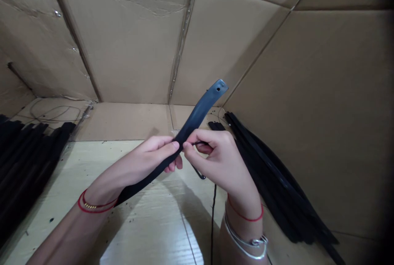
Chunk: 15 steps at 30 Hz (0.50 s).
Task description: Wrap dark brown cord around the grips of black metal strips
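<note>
A long black strip (200, 113), slightly curved, slants up and away from me; its far end is shiny and has a small hole. My left hand (154, 154) is closed around the strip's middle, thumb on top. Beside it my right hand (215, 152) pinches at the strip's right edge, with a thin dark piece showing between the fingers; I cannot tell what it is. Below the right hand a small dark loop (200, 174) sticks out, partly hidden. The strip's near part passes behind my left wrist.
Black strips (30, 162) lie in a pile at the left, and a bundle of longer black strips (271, 170) leans along the right. Cardboard walls (123, 39) enclose the back and right side. Loose thin wire (55, 111) lies at the back left. A black cord (213, 215) runs toward me.
</note>
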### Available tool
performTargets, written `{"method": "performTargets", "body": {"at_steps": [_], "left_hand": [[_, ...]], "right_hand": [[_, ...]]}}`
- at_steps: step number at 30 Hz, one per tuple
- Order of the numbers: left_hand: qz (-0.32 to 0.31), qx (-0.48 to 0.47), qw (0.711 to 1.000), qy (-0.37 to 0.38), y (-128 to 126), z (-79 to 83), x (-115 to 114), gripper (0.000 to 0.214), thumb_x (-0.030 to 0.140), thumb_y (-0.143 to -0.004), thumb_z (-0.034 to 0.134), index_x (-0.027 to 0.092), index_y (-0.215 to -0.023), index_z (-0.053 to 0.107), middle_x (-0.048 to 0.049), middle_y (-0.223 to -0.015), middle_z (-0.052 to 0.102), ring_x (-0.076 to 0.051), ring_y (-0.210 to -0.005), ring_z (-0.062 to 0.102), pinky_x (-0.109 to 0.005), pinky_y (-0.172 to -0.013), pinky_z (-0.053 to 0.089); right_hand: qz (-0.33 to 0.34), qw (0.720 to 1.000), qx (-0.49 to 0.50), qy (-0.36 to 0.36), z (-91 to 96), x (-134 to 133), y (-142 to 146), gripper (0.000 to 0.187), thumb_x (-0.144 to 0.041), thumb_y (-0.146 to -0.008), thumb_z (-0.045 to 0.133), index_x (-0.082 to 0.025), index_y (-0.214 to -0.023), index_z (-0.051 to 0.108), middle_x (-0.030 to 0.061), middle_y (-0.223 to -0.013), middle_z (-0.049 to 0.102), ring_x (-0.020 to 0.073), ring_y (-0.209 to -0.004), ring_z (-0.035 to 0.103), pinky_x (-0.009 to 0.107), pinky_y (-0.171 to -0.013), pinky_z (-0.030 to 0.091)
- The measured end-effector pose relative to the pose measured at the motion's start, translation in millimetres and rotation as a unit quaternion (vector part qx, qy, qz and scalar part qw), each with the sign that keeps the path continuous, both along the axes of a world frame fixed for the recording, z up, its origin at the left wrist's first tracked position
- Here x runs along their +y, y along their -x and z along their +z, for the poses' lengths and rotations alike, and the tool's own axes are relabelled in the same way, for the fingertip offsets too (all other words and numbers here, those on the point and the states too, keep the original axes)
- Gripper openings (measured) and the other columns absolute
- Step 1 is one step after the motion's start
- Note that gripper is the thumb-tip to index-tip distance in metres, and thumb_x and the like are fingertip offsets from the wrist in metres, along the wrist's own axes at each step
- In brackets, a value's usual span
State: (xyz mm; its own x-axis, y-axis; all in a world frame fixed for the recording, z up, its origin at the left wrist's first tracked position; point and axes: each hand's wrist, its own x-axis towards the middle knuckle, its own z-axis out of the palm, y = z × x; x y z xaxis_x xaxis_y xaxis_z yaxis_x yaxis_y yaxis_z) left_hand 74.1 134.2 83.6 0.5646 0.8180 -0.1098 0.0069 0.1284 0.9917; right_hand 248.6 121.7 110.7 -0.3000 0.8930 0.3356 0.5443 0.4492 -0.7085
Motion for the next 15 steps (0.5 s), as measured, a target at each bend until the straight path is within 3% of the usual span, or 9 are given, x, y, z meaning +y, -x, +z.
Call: {"method": "performTargets", "body": {"at_steps": [5,8,12,15], "left_hand": [[-0.015,0.043,0.997,-0.065,0.2,-1.5,3.6,0.031,0.035,-0.097,0.044,0.014,-0.077,0.057,0.0008,-0.074,0.060,-0.008,-0.067,0.054,-0.020,-0.064,0.043],[0.005,0.041,0.995,-0.091,-0.2,-5.3,4.9,0.032,0.038,-0.098,0.042,0.015,-0.079,0.054,0.0014,-0.069,0.059,-0.007,-0.060,0.049,-0.019,-0.056,0.040],[0.044,-0.075,0.994,-0.063,-1.6,-5.2,1.4,0.020,0.036,-0.097,0.046,0.024,-0.113,0.043,0.0069,-0.061,0.055,-0.006,-0.049,0.043,-0.015,-0.046,0.034],[0.049,-0.147,0.986,-0.055,-2.3,-2.6,-2.1,0.027,0.034,-0.097,0.047,0.028,-0.118,0.031,0.0091,-0.057,0.055,-0.005,-0.044,0.041,-0.012,-0.042,0.033]], "right_hand": [[-0.007,1.000,0.013,-0.025,-1.5,-1.9,6.2,0.022,-0.015,-0.086,0.058,-0.014,-0.064,0.057,-0.0055,-0.049,0.049,0.0036,-0.046,0.036,0.017,-0.044,0.027],[-0.018,0.997,0.072,-0.015,-4.0,0.0,7.3,0.021,-0.021,-0.088,0.060,-0.013,-0.068,0.060,-0.0042,-0.052,0.050,0.0041,-0.046,0.035,0.018,-0.042,0.024],[-0.002,0.978,0.196,0.072,-6.1,8.4,1.4,0.022,-0.023,-0.081,0.069,-0.013,-0.063,0.061,-0.0045,-0.052,0.044,0.0050,-0.048,0.031,0.020,-0.043,0.021],[0.080,0.946,0.270,0.164,-7.5,15.9,-3.2,0.020,-0.024,-0.076,0.074,-0.014,-0.061,0.067,-0.0031,-0.052,0.050,0.0050,-0.047,0.033,0.021,-0.044,0.024]]}}
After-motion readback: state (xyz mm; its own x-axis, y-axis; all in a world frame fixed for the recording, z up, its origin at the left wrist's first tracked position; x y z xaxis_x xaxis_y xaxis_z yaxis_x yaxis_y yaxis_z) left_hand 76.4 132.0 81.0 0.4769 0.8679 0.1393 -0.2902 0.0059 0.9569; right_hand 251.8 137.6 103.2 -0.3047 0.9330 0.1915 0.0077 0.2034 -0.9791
